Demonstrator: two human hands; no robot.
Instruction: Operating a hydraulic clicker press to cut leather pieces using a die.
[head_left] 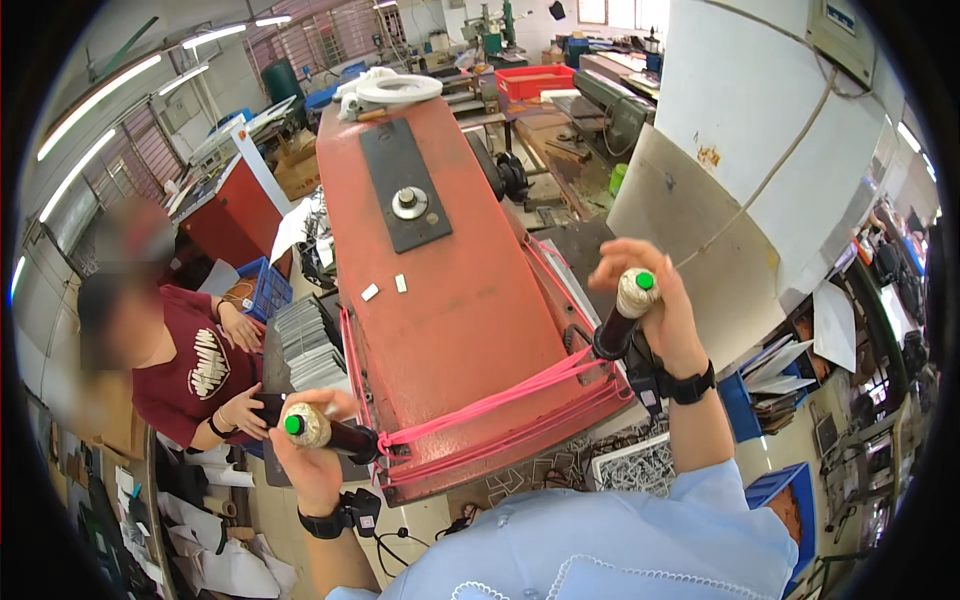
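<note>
A wide red machine head [440, 270] stretches away in front of me. My left hand [308, 468] wraps round a tape-covered grip handle [318, 431] with a green button on top, at the near left corner. At the right side my right hand [672, 318] is curled about a matching grip handle [632, 300], its fingers behind the tape and its green button uncovered. Pink cord [490, 398] runs across the machine's front edge between the two handles. On the red surface sits a black plate [405, 165] with a round silver dial [409, 203].
To the left stands a person in a maroon shirt [200, 365], hands close to a stack of grey strips [308, 345]. A tray of small metal pieces [635, 468] lies below the machine's front. Blue crates [785, 500] stand at the right. A pale panel [700, 235] rises beyond my right hand.
</note>
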